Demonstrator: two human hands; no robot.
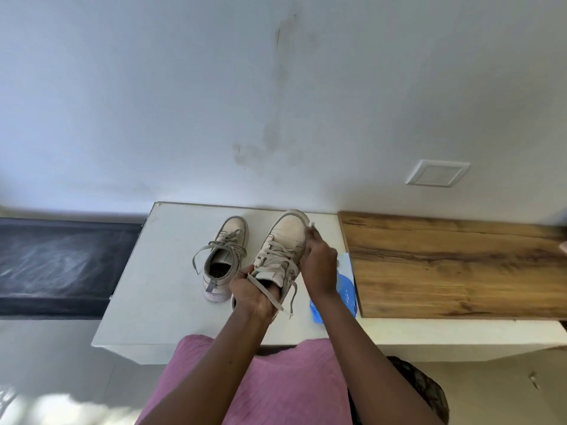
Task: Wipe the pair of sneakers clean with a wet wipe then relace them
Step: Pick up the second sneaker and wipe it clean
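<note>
Indoors, over a white table point(159, 271), left hand point(251, 294) grips sneaker point(287, 237); right hand point(319, 265) seemingly pinches wipe point(311, 224).

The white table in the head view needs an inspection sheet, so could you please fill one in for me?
Surface: white table, with a wooden top adjoining on its right.
Job's things: held sneaker, laced, toe pointing at the wall; second sneaker standing on the table, laces loose; wet wipe at the held sneaker's toe side; blue plastic packet partly behind the right forearm.
Clutter: nothing seen.
Grippers: left hand grips the held sneaker's heel; right hand pinches the wet wipe.
Cables: nothing seen.
Surroundings: stained white wall, wall plate, dark panel to the left.
</note>
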